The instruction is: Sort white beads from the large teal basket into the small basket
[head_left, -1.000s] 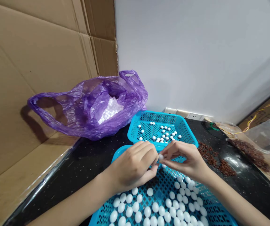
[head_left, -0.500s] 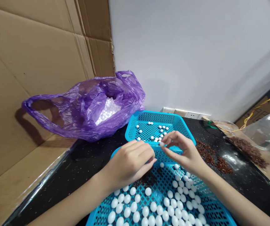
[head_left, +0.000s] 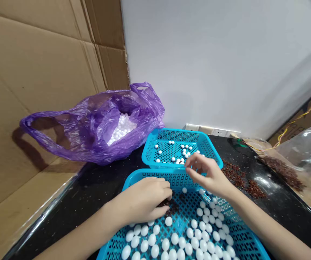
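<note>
Beneath the left hand point(head_left: 146, 199): dark brown bits point(head_left: 174, 208) in a small heap on the floor of the blue near basket point(head_left: 144, 172), white balls point(head_left: 175, 238) close by.
Left grip: fingers bent down, thumb a narrow gap below them, tips at the heap; whether they pinch any bits cannot be told.
Right hand point(head_left: 208, 174): raised at the front of the blue far basket point(head_left: 182, 135), thumb and forefinger curved, tips close together; whether something sits between them cannot be made out.
Rims: the near basket's far rim runs behind the left hand and passes by the right fingertips; the far basket's front rim is partly hidden by the right hand.
Room: blue lattice floor shows between the hands; leftward, black counter point(head_left: 103, 187) stretches toward cardboard point(head_left: 36, 61).
Near basket: many white balls, crowded toward the front and right.
Far basket: more white balls, loosely scattered, thicker toward the front.
Purple bag point(head_left: 150, 112): slumped open, left of the far basket, a mass of white balls inside.
Counter's right: brown heaps point(head_left: 255, 189), and a clear plastic bag point(head_left: 304, 146) farther out.
</note>
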Demonstrator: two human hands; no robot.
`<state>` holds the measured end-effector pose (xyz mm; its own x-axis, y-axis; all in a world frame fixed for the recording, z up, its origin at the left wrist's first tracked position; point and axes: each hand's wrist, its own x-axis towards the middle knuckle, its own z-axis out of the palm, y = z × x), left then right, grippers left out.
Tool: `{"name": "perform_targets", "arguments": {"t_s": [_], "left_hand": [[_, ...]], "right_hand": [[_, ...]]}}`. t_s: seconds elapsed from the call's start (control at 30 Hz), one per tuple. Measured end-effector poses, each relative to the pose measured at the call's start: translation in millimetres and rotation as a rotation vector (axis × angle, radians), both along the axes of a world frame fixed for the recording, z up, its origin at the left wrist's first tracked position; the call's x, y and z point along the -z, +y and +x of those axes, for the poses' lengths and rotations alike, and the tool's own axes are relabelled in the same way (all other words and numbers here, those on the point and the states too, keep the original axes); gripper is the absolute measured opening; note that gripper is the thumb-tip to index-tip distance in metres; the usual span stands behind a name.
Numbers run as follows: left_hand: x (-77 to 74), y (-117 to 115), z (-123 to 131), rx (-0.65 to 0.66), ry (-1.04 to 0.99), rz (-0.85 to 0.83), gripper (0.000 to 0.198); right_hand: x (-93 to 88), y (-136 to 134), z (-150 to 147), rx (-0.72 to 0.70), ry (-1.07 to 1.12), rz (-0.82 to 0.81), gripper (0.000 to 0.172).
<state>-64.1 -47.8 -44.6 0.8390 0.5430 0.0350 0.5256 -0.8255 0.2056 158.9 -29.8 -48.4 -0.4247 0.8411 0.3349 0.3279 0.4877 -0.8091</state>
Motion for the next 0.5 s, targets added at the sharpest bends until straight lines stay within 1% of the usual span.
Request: {"name": "perform_targets", "arguments": {"t_s": [0.07, 0.1, 0.17, 0.23, 0.33, 0.5], "left_hand": [[-0.5, -0.7, -0.2, -0.012, 0.020, -0.034, 0.006], [-1.0, -1.0, -0.1, -0.019, 0.029, -0.048, 0.007], [-1.9, -1.6, 0.1, -0.032, 0.041, -0.066, 0.009], [-2.2, -1.8, 0.1, -0.038, 0.040, -0.075, 0.010], [-1.6, -1.8, -0.3, -0.036, 0.020, -0.077, 0.010], [-0.1, -2.1, -0.8, -0.036, 0.002, -0.086, 0.010]], "right_hand": [[-3.1, -6.4, -1.9, -0.161, -0.218, 0.043, 0.011], [-3.8, -8.7, -2.6, -0.217, -0.326, 0.069, 0.015], [-3.8, -11.2, -3.2, -0.274, -0.515, 0.112, 0.019], [-2.7, -11.4, -3.0, -0.304, -0.652, 0.133, 0.021], [-0.9, -10.4, -2.2, -0.344, -0.738, 0.142, 0.024], [0.3, -10.1, -2.5, -0.353, -0.748, 0.153, 0.028]]}}
